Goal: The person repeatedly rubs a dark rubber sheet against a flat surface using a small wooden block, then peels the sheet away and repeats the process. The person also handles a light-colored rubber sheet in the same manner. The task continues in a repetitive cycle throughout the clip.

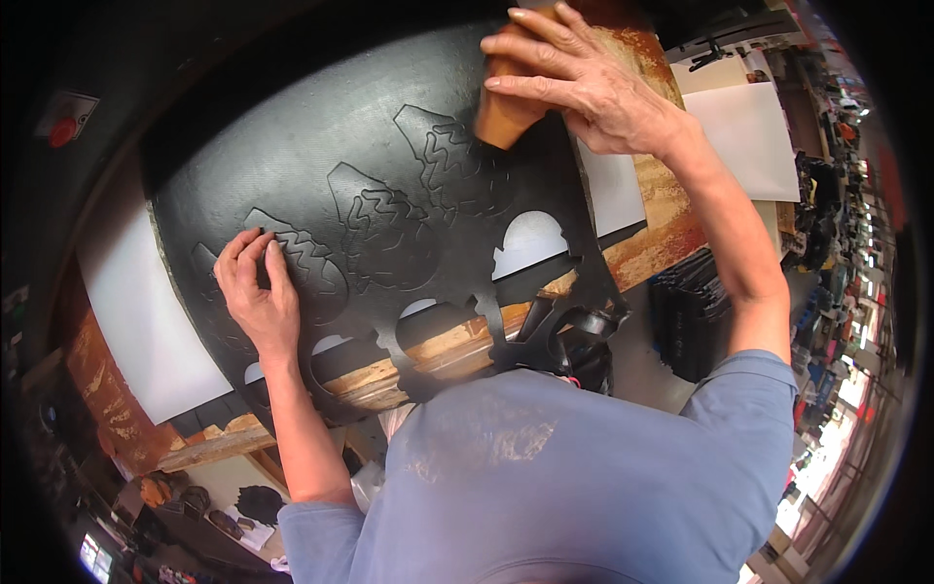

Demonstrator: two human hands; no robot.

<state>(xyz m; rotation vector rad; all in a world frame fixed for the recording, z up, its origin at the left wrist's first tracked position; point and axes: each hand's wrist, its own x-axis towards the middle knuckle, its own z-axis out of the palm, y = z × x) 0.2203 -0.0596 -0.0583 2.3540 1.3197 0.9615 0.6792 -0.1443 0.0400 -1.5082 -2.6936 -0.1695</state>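
A large black rubber-like sheet (282, 156) lies across the work surface, marked with several cut or pressed sole-like outlines with zigzag lines. Over the outlines at the left, my left hand (261, 282) has its thumb and fingers drawn together in a pinch. A small dark bit shows at the fingertips, too small to name. At the far right of the sheet, my right hand (593, 88) lies over an orange-brown block (508, 122), fingers wrapped across its top. Part of the block is hidden beneath the hand. Rounded openings (530, 243) run along the sheet's near edge.
White boards (146, 302) show beneath the sheet, on a worn brown bench (647, 248). A red button (63, 131) sits on a box at the far left. Dark stacked pieces (693, 311) stand at the right. A white sheet (744, 136) lies at the far right.
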